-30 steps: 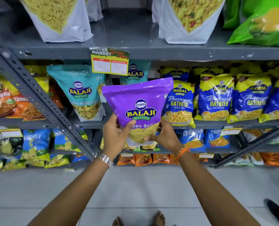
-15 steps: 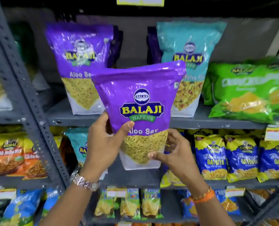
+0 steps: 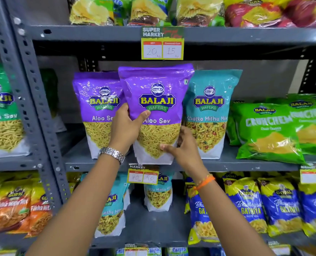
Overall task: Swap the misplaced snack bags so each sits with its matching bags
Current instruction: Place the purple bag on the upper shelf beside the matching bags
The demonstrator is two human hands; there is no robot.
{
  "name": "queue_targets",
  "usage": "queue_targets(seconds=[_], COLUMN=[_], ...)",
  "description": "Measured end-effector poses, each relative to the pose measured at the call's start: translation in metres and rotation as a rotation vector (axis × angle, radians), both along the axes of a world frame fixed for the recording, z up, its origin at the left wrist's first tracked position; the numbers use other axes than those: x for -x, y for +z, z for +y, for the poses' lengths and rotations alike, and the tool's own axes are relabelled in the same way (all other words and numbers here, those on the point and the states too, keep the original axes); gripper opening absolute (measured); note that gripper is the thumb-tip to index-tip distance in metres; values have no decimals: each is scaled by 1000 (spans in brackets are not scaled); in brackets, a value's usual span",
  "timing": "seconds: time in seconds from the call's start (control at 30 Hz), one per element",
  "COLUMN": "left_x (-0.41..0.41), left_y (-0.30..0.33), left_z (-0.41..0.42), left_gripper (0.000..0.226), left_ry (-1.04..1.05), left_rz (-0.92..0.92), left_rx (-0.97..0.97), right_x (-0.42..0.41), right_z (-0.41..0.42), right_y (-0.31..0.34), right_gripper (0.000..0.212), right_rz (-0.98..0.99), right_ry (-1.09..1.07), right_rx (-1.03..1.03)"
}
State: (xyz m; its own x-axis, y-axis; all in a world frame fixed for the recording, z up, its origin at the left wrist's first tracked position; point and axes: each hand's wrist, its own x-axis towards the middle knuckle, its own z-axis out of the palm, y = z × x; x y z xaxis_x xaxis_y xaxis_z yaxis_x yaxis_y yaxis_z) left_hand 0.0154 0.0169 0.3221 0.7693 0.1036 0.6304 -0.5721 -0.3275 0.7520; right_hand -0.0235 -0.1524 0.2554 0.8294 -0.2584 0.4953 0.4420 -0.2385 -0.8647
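**A:** You've got the glossy purple plastic Aloo Sev pouch (image 3: 156, 115) up on the middle grey metal shelf (image 3: 245, 164) now. A second ago you held it out in front of the lower shelf, by the blue Gathiya packs; half a second ago it was rising.

**B:** Right, and your left hand (image 3: 125, 129) is clamped on its left edge at about nine o'clock, thumb across the front. Your right hand (image 3: 181, 148) grips the lower right corner, near five o'clock, fingers tucked behind.

**A:** Is the base down yet? I can't tell. The bottom hangs at the shelf's front lip, just over the yellow price tag (image 3: 143, 176).

**B:** Look what stands beside it. At nine o'clock, the matching purple Aloo Sev pouch (image 3: 97, 115), partly overlapped. At three o'clock, the teal plastic Khatta Mitha Mix pouch (image 3: 209, 115).

**A:** So that teal one looks like the stray up here. Its mates, the two teal pouches on the shelf below (image 3: 113, 206), sit at six o'clock.

**B:** My read: you're half done. The purple bag has reached its family but you haven't let go.

**A:** Set it flat and upright, I'd say, then the teal pouch likely goes down to join its own.

**B:** Mind that tall pouch; it could tip forward off the edge once released.
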Motion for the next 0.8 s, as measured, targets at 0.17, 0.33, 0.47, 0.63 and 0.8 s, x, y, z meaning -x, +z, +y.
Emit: queue_targets(seconds=[0.17, 0.33, 0.47, 0.63, 0.8], left_x=[-26, -32, -35, -35, -15], left_y=[-6, -6, -3, 1, -2], left_z=[0, -1, -4, -6, 1], left_gripper=[30, 29, 44, 48, 56], left_ry=[10, 23, 59, 76, 170], left_rz=[44, 56, 72, 96, -19], left_rx=[-57, -78, -140, -151, -152], right_x=[-16, -25, -32, -32, -17], right_z=[3, 3, 3, 5, 6], right_y=[0, 1, -1, 2, -3], right_gripper=[76, 75, 73, 72, 76], right_rz=[8, 15, 14, 17, -1], right_ry=[-57, -67, -93, -114, -128], right_rx=[59, 102, 126, 146, 227])
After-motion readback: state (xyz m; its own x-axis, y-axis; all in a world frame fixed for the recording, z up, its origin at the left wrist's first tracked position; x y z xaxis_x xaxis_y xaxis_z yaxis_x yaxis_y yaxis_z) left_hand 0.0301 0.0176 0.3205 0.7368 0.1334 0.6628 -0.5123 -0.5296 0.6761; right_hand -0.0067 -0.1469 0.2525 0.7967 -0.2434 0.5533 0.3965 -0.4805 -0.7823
